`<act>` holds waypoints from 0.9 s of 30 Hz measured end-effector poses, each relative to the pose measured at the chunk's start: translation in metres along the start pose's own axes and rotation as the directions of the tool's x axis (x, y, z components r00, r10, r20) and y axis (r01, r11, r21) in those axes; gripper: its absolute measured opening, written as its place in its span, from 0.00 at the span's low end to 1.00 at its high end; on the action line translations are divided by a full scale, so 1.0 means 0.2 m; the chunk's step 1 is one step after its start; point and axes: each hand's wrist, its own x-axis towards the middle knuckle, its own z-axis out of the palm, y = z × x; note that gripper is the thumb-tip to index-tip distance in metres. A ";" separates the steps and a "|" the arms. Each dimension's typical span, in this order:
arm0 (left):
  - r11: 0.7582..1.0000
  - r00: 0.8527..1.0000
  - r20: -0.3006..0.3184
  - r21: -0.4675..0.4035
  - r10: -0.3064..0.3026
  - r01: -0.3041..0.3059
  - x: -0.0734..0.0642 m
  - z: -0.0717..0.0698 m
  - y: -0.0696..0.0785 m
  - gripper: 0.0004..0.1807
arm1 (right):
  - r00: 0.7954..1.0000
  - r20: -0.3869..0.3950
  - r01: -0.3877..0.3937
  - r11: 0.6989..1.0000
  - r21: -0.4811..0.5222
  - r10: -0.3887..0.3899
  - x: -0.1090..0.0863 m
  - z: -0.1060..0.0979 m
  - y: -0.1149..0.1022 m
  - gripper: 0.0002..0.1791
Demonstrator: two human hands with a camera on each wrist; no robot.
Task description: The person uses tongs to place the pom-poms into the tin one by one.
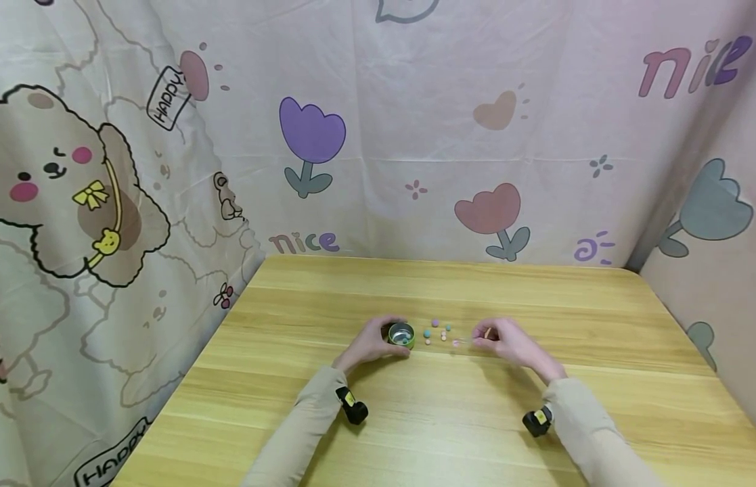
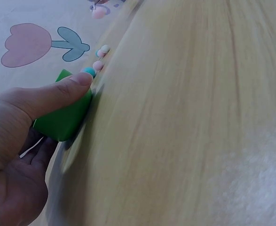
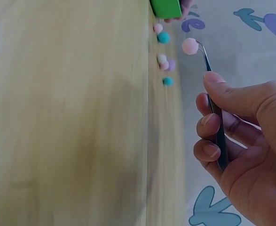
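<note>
A small round green tin stands on the table with its mouth up, and my left hand grips it between thumb and fingers. Inside, its metal interior shows a bluish pompom. My right hand holds a pair of dark bent-tip tweezers. At the tweezer tips is a pink pompom, raised above the table. Between the two hands lie several loose pompoms, among them a teal one close to the tin, a purple one and a small pink one.
The wooden table reaches back to a printed cloth hung behind it and along both sides. Each forearm, in a light sleeve, wears a small black camera at the wrist.
</note>
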 end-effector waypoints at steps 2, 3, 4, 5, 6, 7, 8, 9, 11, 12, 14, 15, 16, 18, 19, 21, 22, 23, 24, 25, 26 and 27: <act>1.000 1.000 -0.003 -0.004 0.001 -0.001 0.00 0.00 0.00 0.38 | 1.000 0.007 -0.003 1.000 0.004 0.003 0.02 0.01 -0.02 0.05; 1.000 1.000 -0.004 -0.005 -0.001 0.001 0.00 0.00 0.00 0.38 | 1.000 0.009 -0.007 1.000 0.007 0.007 0.02 0.01 -0.02 0.05; 1.000 1.000 -0.003 -0.004 -0.005 0.005 0.00 0.00 0.00 0.38 | 1.000 0.010 -0.003 1.000 0.012 0.003 0.03 0.02 -0.03 0.05; 1.000 1.000 -0.003 -0.001 -0.003 0.003 0.00 0.00 0.00 0.38 | 1.000 0.011 -0.004 1.000 0.016 0.004 0.04 0.03 -0.04 0.05; 1.000 1.000 -0.002 0.000 -0.004 0.004 0.00 0.00 0.00 0.38 | 1.000 0.010 -0.001 1.000 0.018 0.001 0.05 0.03 -0.04 0.05; 1.000 1.000 -0.001 0.005 -0.002 0.002 0.00 0.00 0.00 0.38 | 1.000 0.009 0.002 1.000 0.020 -0.002 0.06 0.04 -0.04 0.05; 1.000 1.000 0.000 0.007 -0.003 0.003 0.00 0.00 0.00 0.38 | 1.000 0.007 0.002 1.000 0.022 -0.002 0.07 0.05 -0.05 0.05; 1.000 1.000 0.001 0.007 -0.002 0.002 0.00 0.00 0.00 0.38 | 1.000 0.004 0.006 1.000 0.025 -0.006 0.07 0.06 -0.05 0.05; 1.000 1.000 0.002 0.002 -0.005 0.005 -0.01 -0.01 0.01 0.38 | 1.000 -0.001 0.016 0.999 0.029 -0.015 0.09 0.07 -0.06 0.05; 1.000 1.000 0.003 -0.001 -0.008 0.008 -0.01 0.00 0.01 0.38 | 1.000 -0.003 0.022 0.999 0.031 -0.022 0.10 0.08 -0.06 0.05; 1.000 1.000 0.002 -0.012 -0.012 0.012 -0.01 0.00 0.00 0.38 | 1.000 -0.010 0.028 0.999 0.037 -0.027 0.11 0.10 -0.07 0.06; 1.000 1.000 0.001 -0.013 -0.009 0.009 -0.01 0.00 0.00 0.38 | 0.999 -0.013 0.031 0.999 0.041 -0.030 0.12 0.10 -0.08 0.05; 1.000 1.000 0.001 -0.014 -0.013 0.013 0.00 0.00 0.00 0.38 | 0.999 -0.016 0.033 0.998 0.046 -0.033 0.13 0.11 -0.08 0.05; 1.000 1.000 0.002 -0.014 -0.017 0.017 0.00 0.00 0.00 0.39 | 0.999 -0.019 0.031 0.998 0.050 -0.030 0.14 0.12 -0.09 0.04; 1.000 1.000 0.002 -0.013 -0.019 0.019 0.00 0.00 0.00 0.39 | 0.999 -0.020 0.031 0.998 0.050 -0.030 0.15 0.13 -0.09 0.04; 1.000 1.000 0.001 -0.007 -0.013 0.013 0.00 0.00 0.00 0.39 | 0.999 -0.021 0.029 0.998 0.052 -0.028 0.16 0.15 -0.10 0.03; 1.000 1.000 0.001 -0.009 -0.014 0.014 0.00 0.00 0.00 0.39 | 0.999 -0.021 0.026 0.998 0.053 -0.025 0.16 0.15 -0.10 0.03; 1.000 1.000 0.001 -0.009 -0.012 0.012 0.00 0.00 0.00 0.39 | 1.000 -0.021 0.023 0.998 0.055 -0.022 0.17 0.16 -0.11 0.03; 1.000 1.000 -0.001 -0.011 -0.010 0.010 0.00 0.00 0.00 0.39 | 1.000 -0.022 0.020 0.998 0.061 -0.018 0.18 0.16 -0.11 0.03; 1.000 1.000 -0.002 -0.011 -0.008 0.008 0.00 0.00 0.00 0.38 | 1.000 -0.022 0.017 0.998 0.064 -0.016 0.18 0.17 -0.12 0.02; 1.000 1.000 -0.004 -0.010 -0.006 0.006 0.00 0.00 0.00 0.38 | 1.000 -0.025 0.015 0.998 0.066 -0.013 0.19 0.17 -0.12 0.02; 1.000 1.000 -0.004 -0.011 -0.008 0.008 0.00 0.00 0.01 0.38 | 1.000 -0.025 0.015 0.998 0.069 -0.013 0.19 0.18 -0.12 0.03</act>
